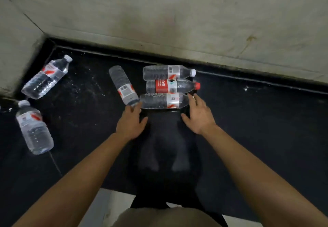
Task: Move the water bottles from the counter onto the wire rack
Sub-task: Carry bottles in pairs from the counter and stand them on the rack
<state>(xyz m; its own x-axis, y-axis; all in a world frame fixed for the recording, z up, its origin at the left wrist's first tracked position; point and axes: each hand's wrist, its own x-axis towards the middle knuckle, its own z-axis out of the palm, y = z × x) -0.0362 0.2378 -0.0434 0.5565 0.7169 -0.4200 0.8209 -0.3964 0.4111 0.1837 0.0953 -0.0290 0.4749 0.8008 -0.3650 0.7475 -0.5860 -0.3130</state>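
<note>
Because the dark counter [257, 120] is broad and smooth, any bottle we nudge can roll, and that is our main worry. The wire rack [160, 110] barely shows against it. We judge it lies under three bottles at twelve o'clock from our hands: the far bottle [165, 72], the red-label bottle [168, 86] and the nearest bottle [163, 100], side by side, caps toward three o'clock. At nine o'clock, well apart from the rack, lie the upper-left bottle [46, 77] and the lower-left bottle [33, 129]. The slanted bottle [123, 85] lies just beside the rack at eleven o'clock. Our left hand [131, 122] is relaxed, fingertips touching that bottle's near end, gripping nothing. Our right hand [197, 115] is spread flat by the nearest bottle's neck, holding nothing. A careless push could roll the nearest bottle off the rack's edge toward us, or skid the slanted one away.
</note>
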